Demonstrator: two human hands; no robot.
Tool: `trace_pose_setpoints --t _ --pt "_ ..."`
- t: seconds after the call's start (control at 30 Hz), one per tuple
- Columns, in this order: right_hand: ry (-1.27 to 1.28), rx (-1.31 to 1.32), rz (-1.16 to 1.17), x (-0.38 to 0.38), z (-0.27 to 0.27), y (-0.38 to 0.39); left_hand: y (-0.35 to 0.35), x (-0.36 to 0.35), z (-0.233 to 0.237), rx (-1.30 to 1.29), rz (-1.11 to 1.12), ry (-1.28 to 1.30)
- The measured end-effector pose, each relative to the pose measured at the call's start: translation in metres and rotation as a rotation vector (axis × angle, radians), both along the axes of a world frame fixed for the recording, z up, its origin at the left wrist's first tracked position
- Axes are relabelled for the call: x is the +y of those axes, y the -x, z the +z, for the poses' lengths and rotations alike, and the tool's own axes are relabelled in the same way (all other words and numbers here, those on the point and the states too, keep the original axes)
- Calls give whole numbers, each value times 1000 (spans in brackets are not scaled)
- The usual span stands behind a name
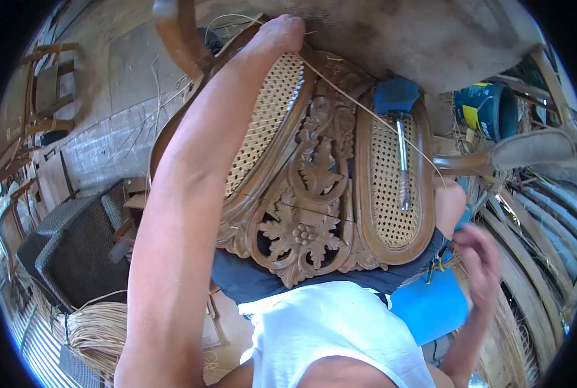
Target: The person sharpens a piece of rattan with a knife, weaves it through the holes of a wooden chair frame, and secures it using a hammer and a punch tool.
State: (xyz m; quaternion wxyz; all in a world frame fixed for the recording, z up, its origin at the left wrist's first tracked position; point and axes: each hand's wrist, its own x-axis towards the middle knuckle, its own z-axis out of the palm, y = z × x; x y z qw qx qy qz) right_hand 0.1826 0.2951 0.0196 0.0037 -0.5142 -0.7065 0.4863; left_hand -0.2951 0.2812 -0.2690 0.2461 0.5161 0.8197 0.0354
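A carved wooden chair back with woven cane panels lies across my lap. My left hand is closed at its far end, above the left panel, with the fingertips mostly hidden. A thin cane strand runs from beside that hand diagonally over the carving towards my right knee. My right hand is raised by the knee, fingers curled together; anything between them is too small to make out. On the right panel rests a metal-shafted tool, near a dark blue piece. Pliers lie beside my right thigh.
A blue stool-like surface is under my right side. Bundled cane and dark woven seats are at left. A green bucket stands at upper right, with curved wooden pieces below it. A chair leg juts upward.
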Motion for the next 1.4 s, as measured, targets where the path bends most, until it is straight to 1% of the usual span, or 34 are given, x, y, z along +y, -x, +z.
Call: trace_pose_setpoints --t 0.03,0.07,0.1,0.13,0.17,0.2,0.23,0.3,0.33,0.37,0.4,0.47,0.53,0.57,0.6,0.63,0.67,0.7,0.73,0.77,0.8,0.83,0.87,0.93,0.97,1.03,1.07,1.13,1.17,1.23,1.27,1.33,1.37,1.4 --pt "-75 -58 231 0 -18 35 -1 -2 -4 41 40 -46" --pt "-295 -34 465 7 -47 62 -3 -7 0 35 33 -52" --pt "-429 -60 494 17 -81 76 -8 -16 7 79 63 -90" --pt "-564 -29 428 21 -111 89 -15 -22 14 126 94 -127" --pt "-549 -42 378 38 -150 90 -27 -27 22 129 85 -127" --pt "-529 -55 333 49 -177 89 -41 -36 28 127 104 -117" --pt "-520 -53 325 49 -182 89 -55 -46 33 126 120 -104" --pt "-414 -252 282 49 -191 93 -92 -60 36 90 108 -165" --pt "-360 -317 275 48 -188 91 -107 -63 40 93 106 -153" --pt "-355 -311 275 48 -185 88 -119 -62 43 41 93 -94" --pt "-376 -359 306 47 -181 83 -127 -58 46 -13 78 -36" --pt "-391 -403 329 44 -173 70 -130 -47 32 46 63 -42" --pt "-420 -427 462 40 -165 62 -132 -38 19 111 51 -47" --pt "-417 -412 461 36 -157 62 -132 -34 15 122 40 8" --pt "-375 -490 557 31 -145 62 -130 -32 12 135 33 63" --pt "-341 -557 652 30 -140 67 -123 -29 20 160 40 65" --pt "-308 -449 620 28 -154 57 -125 -27 25 116 35 67" --pt "-308 -445 623 26 -158 56 -127 -29 30 68 31 69" --pt "-291 -475 582 24 -160 58 -128 -35 33 58 37 4" --pt "-273 -505 538 21 -164 59 -129 -37 36 61 37 3" --pt "-384 -438 556 23 -173 48 -129 -39 38 61 46 -11" --pt "-379 -435 557 26 -171 44 -129 -42 40 60 56 -23" --pt "-310 -382 428 28 -165 42 -129 -45 35 62 56 -17" --pt "-205 -305 264 34 -159 28 -131 -49 24 137 107 -100" --pt "-207 -302 268 35 -153 21 -131 -49 23 141 111 -101" --pt "-2 -139 220 33 -132 9 -134 -52 19 138 174 -149" --pt "0 -142 224 31 -118 6 -134 -52 17 136 178 -147" --pt "535 -108 -85 28 -89 4 -135 -53 14 146 164 -103" --pt "537 -109 -84 29 -81 1 -136 -54 12 145 164 -100" --pt "857 -78 -22 33 -70 -8 -138 -53 8 183 169 -116" --pt "856 -79 -24 31 -70 -11 -139 -52 5 180 168 -117" --pt "1167 230 -14 21 -81 -13 -138 -52 1 176 214 -173" --pt "1168 230 -14 11 -89 -10 -137 -53 5 176 214 -172" --pt "1101 140 25 -3 -96 -3 -137 -54 9 177 198 -165"
